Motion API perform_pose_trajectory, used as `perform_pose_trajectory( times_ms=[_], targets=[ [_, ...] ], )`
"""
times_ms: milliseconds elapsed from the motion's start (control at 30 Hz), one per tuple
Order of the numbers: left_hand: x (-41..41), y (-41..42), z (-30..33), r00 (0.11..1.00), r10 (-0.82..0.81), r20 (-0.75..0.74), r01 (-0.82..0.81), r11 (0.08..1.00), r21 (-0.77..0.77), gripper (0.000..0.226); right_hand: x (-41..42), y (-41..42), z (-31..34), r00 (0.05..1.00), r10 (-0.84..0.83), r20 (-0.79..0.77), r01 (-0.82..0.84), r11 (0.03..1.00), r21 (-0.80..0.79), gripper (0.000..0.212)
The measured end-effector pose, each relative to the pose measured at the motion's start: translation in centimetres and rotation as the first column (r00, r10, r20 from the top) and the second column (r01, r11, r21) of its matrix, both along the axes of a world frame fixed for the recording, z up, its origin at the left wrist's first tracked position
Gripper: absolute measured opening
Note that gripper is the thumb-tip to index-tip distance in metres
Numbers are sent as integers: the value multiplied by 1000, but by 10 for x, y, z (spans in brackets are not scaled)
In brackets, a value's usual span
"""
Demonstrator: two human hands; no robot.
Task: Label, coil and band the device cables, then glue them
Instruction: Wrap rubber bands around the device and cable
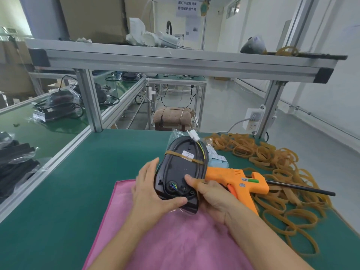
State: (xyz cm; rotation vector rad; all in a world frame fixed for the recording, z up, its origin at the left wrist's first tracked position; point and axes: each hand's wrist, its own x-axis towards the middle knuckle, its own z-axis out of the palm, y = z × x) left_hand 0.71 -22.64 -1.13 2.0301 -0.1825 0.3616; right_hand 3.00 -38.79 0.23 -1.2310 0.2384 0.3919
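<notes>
A black oval device [179, 168] is tilted up over the pink cloth [171, 240]. Its black cable is coiled round the rim and held by a tan rubber band [176, 153] with a white label [188, 154] under it. A white connector [192, 135] with coloured wires sticks out at the top. My left hand [153, 191] grips the device's left and lower edge. My right hand [210, 195] holds the orange glue gun [239, 182] by its handle, its nozzle hidden behind the device's right edge, while the thumb rests on the device near the wire opening [172, 187].
A large heap of tan rubber bands [276, 172] covers the green table [78, 182] on the right. Blue-backed label sheets [216, 158] lie behind the device. The gun's black cord [302, 189] runs right. Bagged black devices [17, 158] lie on the left bench. An aluminium shelf frame [175, 63] crosses overhead.
</notes>
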Motion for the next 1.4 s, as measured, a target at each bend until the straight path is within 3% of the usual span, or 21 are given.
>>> perform_pose_trajectory(
  times_ms=[33,100,167,233,367,500,700,767,833,900,967,1067,1167,1233,1333,1400],
  targets=[
    [-3,-4,2,992,71,100,-83,989,121,97,2,3,0,998,-68,4,68,998,-17,32],
    [-10,-20,2,942,106,318,-193,947,257,65,5,10,0,980,-197,34,199,976,-92,20],
    [-16,-40,2,915,102,391,-222,935,276,30,6,20,-2,962,-264,77,271,957,-107,15],
    [-13,-53,4,901,197,387,-305,922,240,10,5,29,-5,945,-311,102,320,944,-84,22],
    [-5,-59,8,849,295,438,-429,869,247,19,4,40,-4,902,-402,159,415,908,-55,21],
    [-1,-57,10,860,245,447,-347,924,162,24,3,40,0,881,-432,192,446,894,-39,24],
    [-6,-54,18,820,177,544,-363,896,256,12,1,34,6,891,-443,102,433,895,107,13],
    [-5,-45,15,832,235,502,-388,894,223,18,0,29,10,886,-435,161,430,900,71,11],
    [-1,-33,11,864,308,398,-412,887,208,47,-1,21,13,868,-448,215,454,891,23,11],
    [-4,-21,9,904,271,330,-344,921,184,66,-5,13,16,877,-407,255,428,903,-29,13],
    [-4,-14,9,935,210,284,-256,957,135,62,-10,3,19,894,-350,279,388,917,-91,13],
    [1,3,11,969,120,215,-121,993,-8,34,-17,-12,22,929,-213,302,277,943,-187,14],
    [0,14,18,970,-23,240,-9,991,131,25,-23,-23,28,955,-89,283,159,958,-238,6],
    [-2,12,17,965,-63,254,20,986,168,26,-22,-27,32,963,-103,247,148,974,-170,6],
    [-16,-2,2,995,40,88,-31,994,-100,31,-23,-29,38,964,-145,222,171,980,-103,16],
    [-23,-10,-7,989,-63,-133,16,946,-325,42,-27,-29,39,960,-150,237,184,975,-126,18]
  ],
)
